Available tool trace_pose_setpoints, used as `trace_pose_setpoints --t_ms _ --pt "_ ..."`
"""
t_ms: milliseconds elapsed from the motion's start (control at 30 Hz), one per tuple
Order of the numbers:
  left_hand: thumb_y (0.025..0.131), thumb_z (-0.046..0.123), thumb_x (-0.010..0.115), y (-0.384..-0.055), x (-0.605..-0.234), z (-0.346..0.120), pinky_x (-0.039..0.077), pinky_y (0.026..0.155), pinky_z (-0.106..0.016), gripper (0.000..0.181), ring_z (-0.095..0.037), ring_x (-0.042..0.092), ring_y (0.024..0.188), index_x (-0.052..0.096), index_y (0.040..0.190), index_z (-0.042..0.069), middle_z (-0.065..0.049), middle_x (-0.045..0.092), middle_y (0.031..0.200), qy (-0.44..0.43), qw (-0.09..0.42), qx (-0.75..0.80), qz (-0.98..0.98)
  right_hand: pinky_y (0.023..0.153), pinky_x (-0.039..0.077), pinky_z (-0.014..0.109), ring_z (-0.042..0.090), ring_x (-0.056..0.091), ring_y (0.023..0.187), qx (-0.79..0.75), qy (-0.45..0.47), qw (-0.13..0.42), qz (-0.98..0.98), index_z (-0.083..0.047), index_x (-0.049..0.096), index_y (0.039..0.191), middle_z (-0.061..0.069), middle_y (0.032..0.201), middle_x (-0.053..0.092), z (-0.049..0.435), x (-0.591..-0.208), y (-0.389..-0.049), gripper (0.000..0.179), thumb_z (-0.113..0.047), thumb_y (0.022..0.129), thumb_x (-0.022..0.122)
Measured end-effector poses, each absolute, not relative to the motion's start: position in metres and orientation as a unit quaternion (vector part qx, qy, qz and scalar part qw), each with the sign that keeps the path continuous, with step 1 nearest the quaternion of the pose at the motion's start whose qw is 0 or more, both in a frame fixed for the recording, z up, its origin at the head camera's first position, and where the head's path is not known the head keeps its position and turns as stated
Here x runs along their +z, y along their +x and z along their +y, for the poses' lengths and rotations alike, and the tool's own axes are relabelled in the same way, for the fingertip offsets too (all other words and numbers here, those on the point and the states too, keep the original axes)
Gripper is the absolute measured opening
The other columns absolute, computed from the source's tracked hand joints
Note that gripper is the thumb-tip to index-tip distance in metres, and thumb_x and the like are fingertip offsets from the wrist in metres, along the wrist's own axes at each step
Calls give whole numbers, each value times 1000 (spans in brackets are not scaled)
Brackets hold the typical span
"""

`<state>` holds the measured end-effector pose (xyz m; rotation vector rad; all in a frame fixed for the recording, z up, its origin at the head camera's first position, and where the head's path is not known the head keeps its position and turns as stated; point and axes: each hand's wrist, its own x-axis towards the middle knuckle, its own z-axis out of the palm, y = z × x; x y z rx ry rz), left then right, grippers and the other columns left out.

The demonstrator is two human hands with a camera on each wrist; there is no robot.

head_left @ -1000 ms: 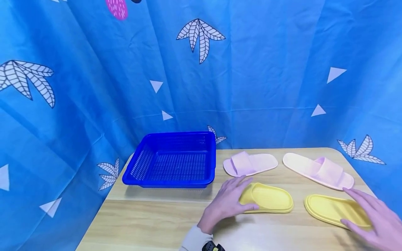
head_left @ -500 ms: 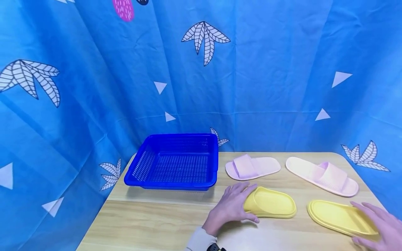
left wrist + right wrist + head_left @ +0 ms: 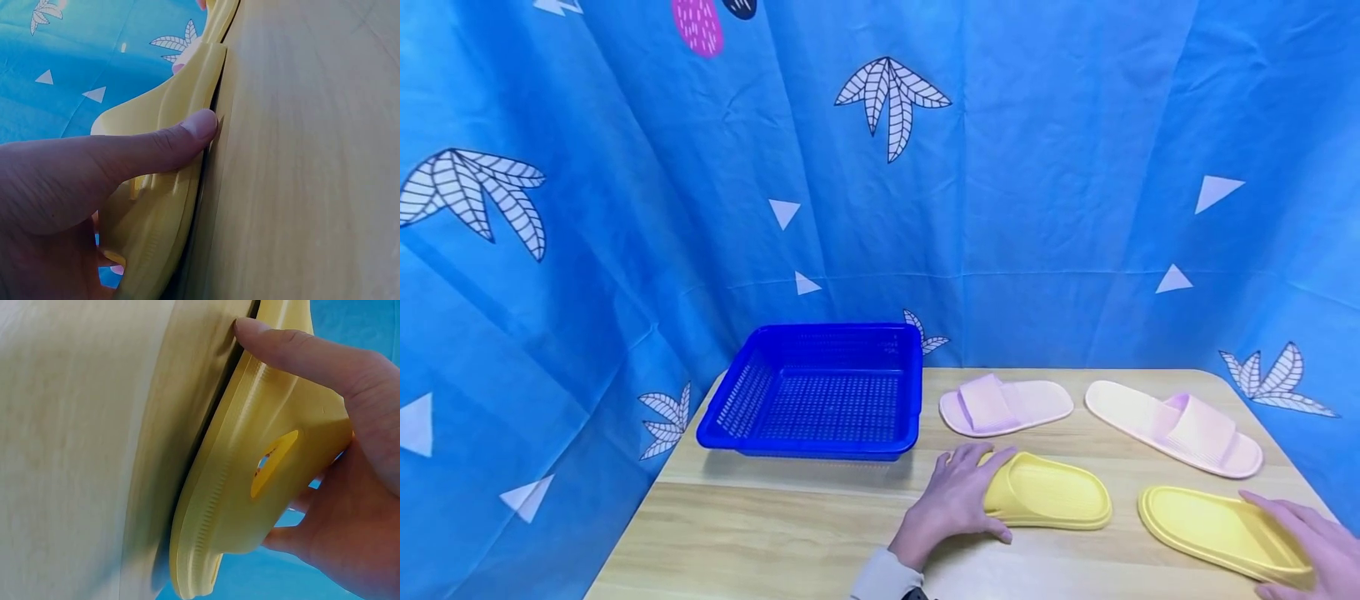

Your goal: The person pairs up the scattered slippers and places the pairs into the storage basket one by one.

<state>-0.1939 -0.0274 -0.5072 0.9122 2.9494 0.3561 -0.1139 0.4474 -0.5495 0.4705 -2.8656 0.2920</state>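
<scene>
Two yellow slippers lie on the table, one under each hand. My left hand (image 3: pixel 955 498) spans the toe of the left yellow slipper (image 3: pixel 1063 493); in the left wrist view its thumb (image 3: pixel 156 147) lies along the slipper's near side, the other fingers being mostly hidden behind. At the right edge of the head view, my right hand (image 3: pixel 1317 542) grips the toe end of the other yellow slipper (image 3: pixel 1213 525). The right wrist view has that slipper's upper (image 3: pixel 244 487), with a slot in it, between the thumb (image 3: pixel 300 353) and partly hidden fingers.
Behind the yellow pair lie a pink slipper (image 3: pixel 1037 402) and a second pink slipper (image 3: pixel 1127 408). A blue plastic basket (image 3: pixel 913 417) with nothing in it stands at the back left of the wooden table (image 3: pixel 760 533). A blue patterned curtain (image 3: pixel 1037 208) hangs behind.
Both hands have come down and closed in on the yellow slippers, thumbs now at their near sides. The slippers appear to stay in place; the head view has shifted slightly.
</scene>
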Motion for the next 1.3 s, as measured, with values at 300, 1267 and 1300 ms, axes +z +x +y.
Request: trace_pose_setpoints --t_ms 300,1267,1300 --pt "63 66 89 -193 -511 -27 43 102 -48 117 -21 46 134 30 160 40 1 48 149 298 1 110 948 74 48 70 53 60 99 100 149 74 -981 -6 17 162 31 117 59 444 -544 -113 138 -44 57 97" --pt "67 62 89 -195 -513 -30 42 102 -47 114 -20 48 130 30 161 37 2 50 146 309 11 138 941 84 46 22 5 58 99 107 198 92 -970 4 31 153 20 116 63 450 -538 -117 132 -23 42 97" --pt "66 62 89 -196 -512 -29 42 102 -47 114 -20 48 129 31 161 37 2 50 146 309 10 140 941 82 44 19 1 56 97 106 191 85 -972 7 31 151 20 116 64 452 -539 -118 131 -25 43 98"
